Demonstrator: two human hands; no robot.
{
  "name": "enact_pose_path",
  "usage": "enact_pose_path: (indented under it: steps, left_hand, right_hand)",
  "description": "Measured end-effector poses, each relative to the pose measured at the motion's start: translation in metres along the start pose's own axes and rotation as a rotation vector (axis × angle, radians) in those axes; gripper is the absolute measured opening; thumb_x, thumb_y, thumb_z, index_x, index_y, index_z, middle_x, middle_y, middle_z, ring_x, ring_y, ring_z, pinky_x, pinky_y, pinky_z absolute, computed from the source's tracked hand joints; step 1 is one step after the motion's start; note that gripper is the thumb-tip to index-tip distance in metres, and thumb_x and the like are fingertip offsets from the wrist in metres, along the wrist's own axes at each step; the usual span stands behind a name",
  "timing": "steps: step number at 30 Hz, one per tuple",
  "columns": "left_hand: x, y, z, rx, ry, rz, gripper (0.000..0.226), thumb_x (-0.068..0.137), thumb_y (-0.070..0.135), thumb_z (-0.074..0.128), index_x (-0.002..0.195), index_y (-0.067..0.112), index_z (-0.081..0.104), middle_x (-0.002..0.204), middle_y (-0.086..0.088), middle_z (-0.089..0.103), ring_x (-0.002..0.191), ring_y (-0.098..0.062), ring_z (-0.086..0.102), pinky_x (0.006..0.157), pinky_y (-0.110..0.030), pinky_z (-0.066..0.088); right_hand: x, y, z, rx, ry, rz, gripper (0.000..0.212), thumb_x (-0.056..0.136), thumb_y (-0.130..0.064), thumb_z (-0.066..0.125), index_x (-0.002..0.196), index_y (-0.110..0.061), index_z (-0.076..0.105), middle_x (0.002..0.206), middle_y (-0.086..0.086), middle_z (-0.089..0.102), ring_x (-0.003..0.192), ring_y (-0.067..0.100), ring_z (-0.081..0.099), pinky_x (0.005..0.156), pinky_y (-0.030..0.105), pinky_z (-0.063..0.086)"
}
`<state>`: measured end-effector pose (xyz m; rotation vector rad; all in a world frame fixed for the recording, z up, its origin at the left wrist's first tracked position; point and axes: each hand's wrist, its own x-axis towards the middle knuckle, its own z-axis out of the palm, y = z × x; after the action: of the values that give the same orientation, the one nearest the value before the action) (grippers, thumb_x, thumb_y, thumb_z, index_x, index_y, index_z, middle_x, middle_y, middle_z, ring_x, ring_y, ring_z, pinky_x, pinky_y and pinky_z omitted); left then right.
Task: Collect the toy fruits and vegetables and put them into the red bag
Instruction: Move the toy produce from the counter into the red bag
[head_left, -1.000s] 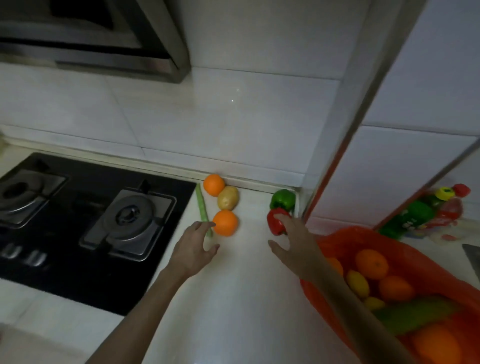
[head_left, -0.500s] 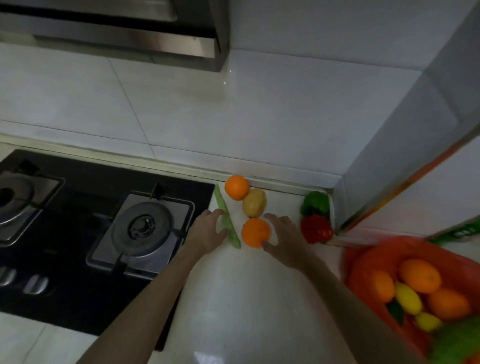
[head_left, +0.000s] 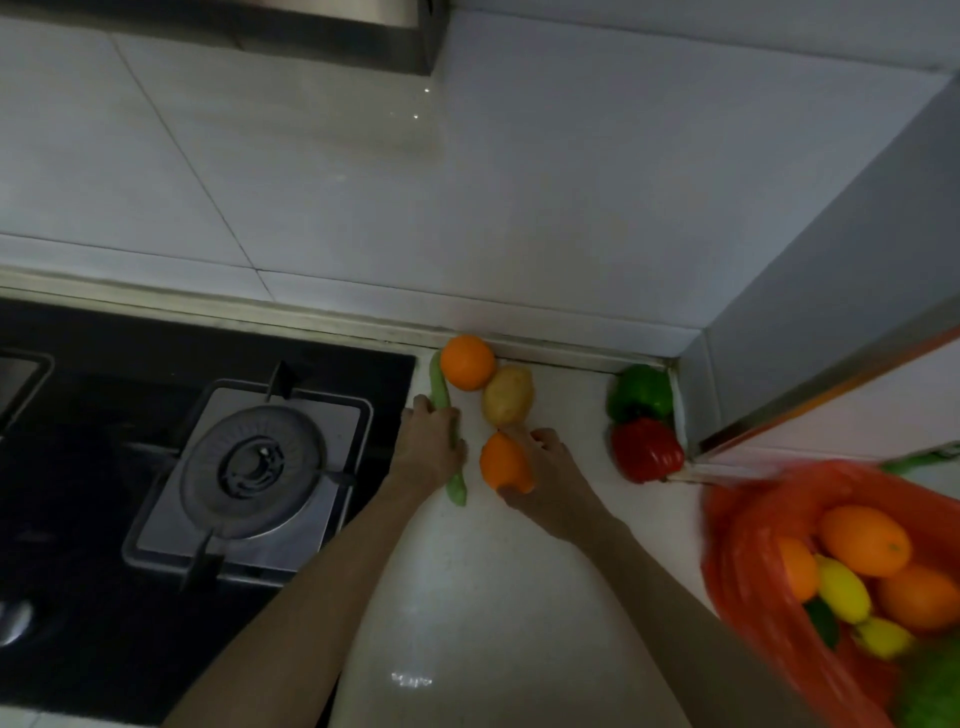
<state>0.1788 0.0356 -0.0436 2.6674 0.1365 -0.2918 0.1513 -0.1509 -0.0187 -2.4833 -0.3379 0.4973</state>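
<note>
On the white counter my left hand lies over the middle of a long green bean pod, fingers curled on it. My right hand wraps a near orange from its right side. Behind them sit a second orange and a potato against the wall. A green pepper and a red pepper rest in the corner. The red bag stands open at the right with several oranges and lemons inside.
A black gas hob with a burner fills the left. A range hood hangs above. Tiled walls close the back and right corner. A green bottle edge shows behind the bag.
The left hand has come down onto the bean pod. My right hand has closed around the near orange. The view has shifted left and nearer.
</note>
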Motion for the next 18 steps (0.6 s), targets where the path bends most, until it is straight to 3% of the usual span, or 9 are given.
enact_pose_path:
  steps: [6,9,12,18]
  left_hand:
    - [-0.012,-0.002,-0.006,-0.221,0.014,-0.018,0.055,0.080,0.015,0.068,0.131,0.012,0.050,0.112,-0.010,0.042,0.087,-0.014,0.043,0.076,-0.021,0.039]
    - [-0.030,-0.004,-0.012,-0.286,0.057,-0.001,0.054,0.079,0.015,0.071,0.129,0.013,0.053,0.111,-0.007,0.042,0.088,-0.012,0.044,0.082,-0.020,0.040]
    - [-0.052,-0.002,-0.018,-0.290,0.122,0.004,0.049,0.077,0.013,0.071,0.124,0.013,0.057,0.110,-0.006,0.044,0.090,-0.013,0.046,0.088,-0.028,0.048]
    - [-0.092,0.017,-0.032,-0.306,0.210,0.045,0.051,0.074,0.010,0.074,0.123,0.012,0.060,0.109,-0.005,0.046,0.087,-0.015,0.053,0.081,-0.026,0.051]
  right_hand:
    - [-0.003,0.004,-0.003,0.056,0.049,0.007,0.084,0.079,-0.029,0.072,0.146,-0.032,0.021,0.137,0.010,0.034,0.119,0.030,0.044,0.095,0.043,0.045]
    - [-0.008,0.006,-0.009,0.072,0.070,-0.010,0.081,0.079,-0.029,0.073,0.144,-0.032,0.025,0.137,0.011,0.035,0.119,0.030,0.045,0.096,0.043,0.044]
    - [-0.014,0.007,-0.017,0.082,0.093,-0.032,0.080,0.078,-0.030,0.074,0.143,-0.031,0.028,0.138,0.010,0.035,0.120,0.029,0.046,0.096,0.040,0.043]
    - [-0.040,0.008,-0.041,0.117,0.151,-0.095,0.078,0.078,-0.030,0.075,0.143,-0.029,0.030,0.139,0.010,0.036,0.118,0.027,0.047,0.094,0.040,0.046]
